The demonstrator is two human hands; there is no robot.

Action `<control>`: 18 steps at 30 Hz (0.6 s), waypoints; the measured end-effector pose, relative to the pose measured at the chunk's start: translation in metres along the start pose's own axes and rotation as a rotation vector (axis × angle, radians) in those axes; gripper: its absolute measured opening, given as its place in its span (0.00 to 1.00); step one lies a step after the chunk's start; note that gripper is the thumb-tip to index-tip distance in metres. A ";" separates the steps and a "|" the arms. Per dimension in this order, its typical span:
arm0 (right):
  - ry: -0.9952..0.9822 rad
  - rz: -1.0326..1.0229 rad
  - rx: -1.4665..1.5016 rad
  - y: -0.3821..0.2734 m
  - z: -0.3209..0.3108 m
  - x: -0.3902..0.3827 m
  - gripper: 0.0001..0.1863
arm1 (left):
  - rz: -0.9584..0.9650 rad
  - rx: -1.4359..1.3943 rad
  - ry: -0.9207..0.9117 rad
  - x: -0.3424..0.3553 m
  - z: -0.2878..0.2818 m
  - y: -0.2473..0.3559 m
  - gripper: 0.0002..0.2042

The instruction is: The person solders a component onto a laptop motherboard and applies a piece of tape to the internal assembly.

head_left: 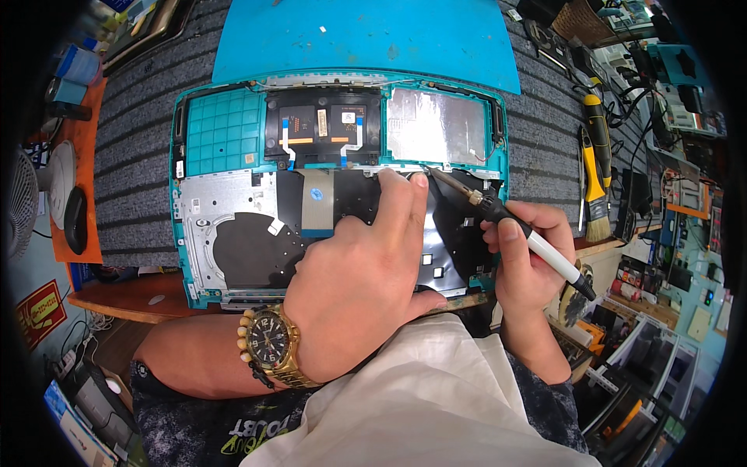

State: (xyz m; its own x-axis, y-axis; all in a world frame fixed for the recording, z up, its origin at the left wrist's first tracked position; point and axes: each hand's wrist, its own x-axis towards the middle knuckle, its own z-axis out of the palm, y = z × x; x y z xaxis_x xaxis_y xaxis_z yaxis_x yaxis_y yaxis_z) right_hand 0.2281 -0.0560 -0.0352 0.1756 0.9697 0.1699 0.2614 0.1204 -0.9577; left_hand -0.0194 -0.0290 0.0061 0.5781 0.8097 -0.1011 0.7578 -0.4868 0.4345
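Note:
A teal laptop top case (226,124) lies inside-up in front of me. My left hand (354,268) rests across its lower half, with index and middle fingers stretched out and their tips touching the seam below the touchpad (331,148). Pinched in my right hand (531,253) is a soldering iron (548,255) with a white and black handle. Its tip points left, at the seam just right of my left fingertips; whether it touches cannot be made out. A wide ribbon cable (317,204) lies over the black keyboard backing, left of my fingers. My left palm hides part of the backing.
A blue mat (362,43) extends beyond the case on a grey ribbed surface (140,171). On the right lie a yellow-handled tool (596,132) and a brush (597,226). At the left are a black computer mouse (75,219) and a fan (23,206).

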 end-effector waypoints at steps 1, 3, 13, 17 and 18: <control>-0.001 0.003 -0.007 0.000 0.000 0.000 0.10 | 0.001 0.000 -0.001 0.000 0.000 0.000 0.60; 0.001 0.006 -0.011 0.000 -0.001 0.000 0.10 | 0.004 0.000 0.003 0.000 0.000 -0.001 0.60; 0.006 0.013 0.021 0.000 0.000 -0.001 0.11 | 0.003 -0.009 0.006 0.000 0.000 0.000 0.60; -0.005 0.006 -0.002 -0.002 0.000 -0.001 0.11 | 0.006 -0.009 0.005 0.000 0.000 -0.001 0.61; -0.009 -0.006 -0.021 -0.001 0.000 0.000 0.11 | 0.007 -0.007 0.005 0.000 0.000 -0.001 0.61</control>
State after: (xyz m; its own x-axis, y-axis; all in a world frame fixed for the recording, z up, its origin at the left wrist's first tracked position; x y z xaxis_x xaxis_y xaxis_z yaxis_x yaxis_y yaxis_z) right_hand 0.2281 -0.0567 -0.0339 0.1656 0.9709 0.1732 0.2827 0.1215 -0.9515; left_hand -0.0200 -0.0287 0.0058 0.5817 0.8080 -0.0933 0.7515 -0.4900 0.4418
